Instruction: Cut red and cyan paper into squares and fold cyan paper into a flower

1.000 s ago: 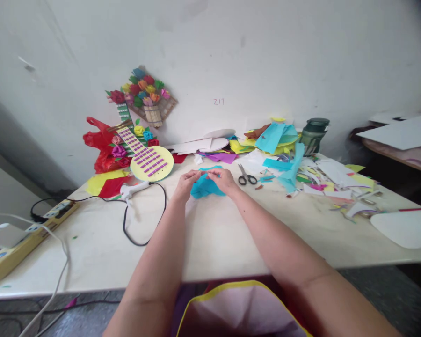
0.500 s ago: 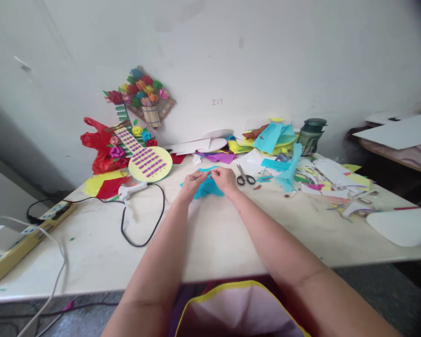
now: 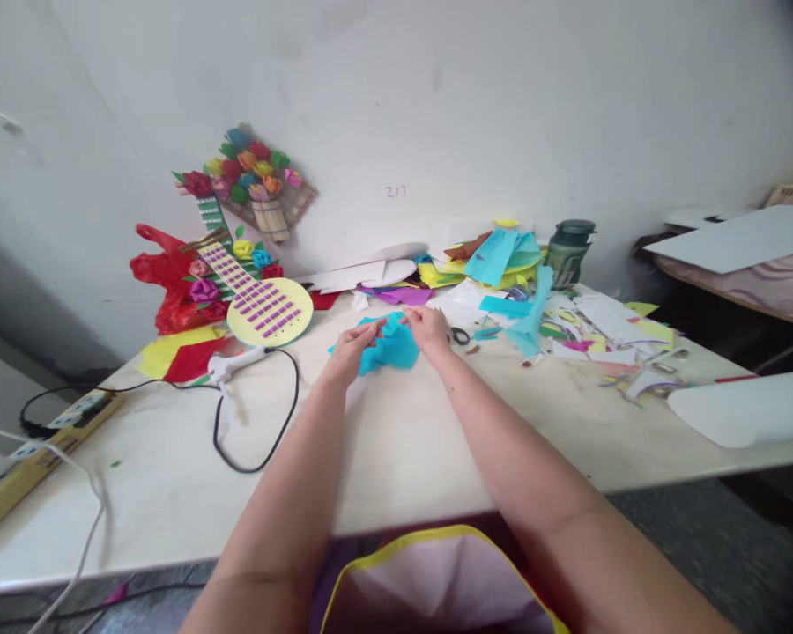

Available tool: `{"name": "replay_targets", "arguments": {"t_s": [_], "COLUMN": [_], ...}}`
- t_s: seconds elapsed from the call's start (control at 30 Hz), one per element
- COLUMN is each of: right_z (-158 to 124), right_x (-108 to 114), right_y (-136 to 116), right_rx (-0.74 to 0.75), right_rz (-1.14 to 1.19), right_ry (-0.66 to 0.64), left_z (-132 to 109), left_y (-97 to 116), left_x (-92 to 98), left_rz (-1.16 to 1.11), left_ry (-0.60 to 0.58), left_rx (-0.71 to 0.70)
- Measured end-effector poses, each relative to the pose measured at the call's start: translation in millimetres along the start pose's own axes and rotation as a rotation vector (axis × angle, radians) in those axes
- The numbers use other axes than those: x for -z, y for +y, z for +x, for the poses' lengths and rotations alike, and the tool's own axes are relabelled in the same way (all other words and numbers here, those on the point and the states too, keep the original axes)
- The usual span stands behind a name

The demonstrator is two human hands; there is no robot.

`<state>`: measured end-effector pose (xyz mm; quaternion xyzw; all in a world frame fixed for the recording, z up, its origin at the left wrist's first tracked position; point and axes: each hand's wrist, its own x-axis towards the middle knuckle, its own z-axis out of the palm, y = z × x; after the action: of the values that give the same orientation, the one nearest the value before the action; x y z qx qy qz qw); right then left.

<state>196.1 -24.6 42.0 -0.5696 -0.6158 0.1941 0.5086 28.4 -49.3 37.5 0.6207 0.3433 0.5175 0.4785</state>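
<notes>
Bright blue crepe-like paper (image 3: 396, 349) hangs crumpled between my two hands, just above the tabletop. My left hand (image 3: 355, 350) pinches it on the left side, thumb and fingers pressed together. On the other side my right hand (image 3: 427, 327) has a pinch on its upper edge. A short gap lies between the fingertips, and the paper spans it. Black-handled scissors (image 3: 461, 335) lie just right of my right hand, which covers most of their blades.
Left of the hands are a white glue gun (image 3: 238, 359) with a black cord and a yellow paper guitar (image 3: 274, 313). A power strip (image 3: 46, 458) runs along the left edge. Paper scraps (image 3: 591, 335) and a green bottle (image 3: 566, 255) occupy the right side.
My hands have drawn a little apart, and more blue paper shows between them. The right hand now covers more of the scissors. The whole view has shifted slightly right.
</notes>
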Motion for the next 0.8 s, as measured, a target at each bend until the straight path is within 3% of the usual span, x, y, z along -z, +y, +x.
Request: {"name": "replay_targets", "arguments": {"t_s": [0.1, 0.2, 0.43, 0.8], "right_z": [-4.6, -8.9, -9.7, -10.9], "right_x": [-4.0, -6.6, -5.5, -3.3], "right_y": [-5.3, -9.4, -9.7, -12.0], "right_rx": [-0.029, -0.072, -0.198, -0.258], "right_rz": [0.455, 0.693, 0.892, 1.016], "right_ry": [-0.141, -0.219, -0.224, -0.259], "left_z": [0.8, -0.8, 0.4, 1.4], "left_y": [-0.6, 2.4, -2.0, -7.0], "left_x": [-0.2, -0.8, 4.1, -2.7], "left_rz": [-0.083, -0.145, -0.249, -0.149], "left_ry": [-0.012, -0.017, 0.044, 0.012], "left_rx": [0.031, 0.045, 0.08, 0.126]}}
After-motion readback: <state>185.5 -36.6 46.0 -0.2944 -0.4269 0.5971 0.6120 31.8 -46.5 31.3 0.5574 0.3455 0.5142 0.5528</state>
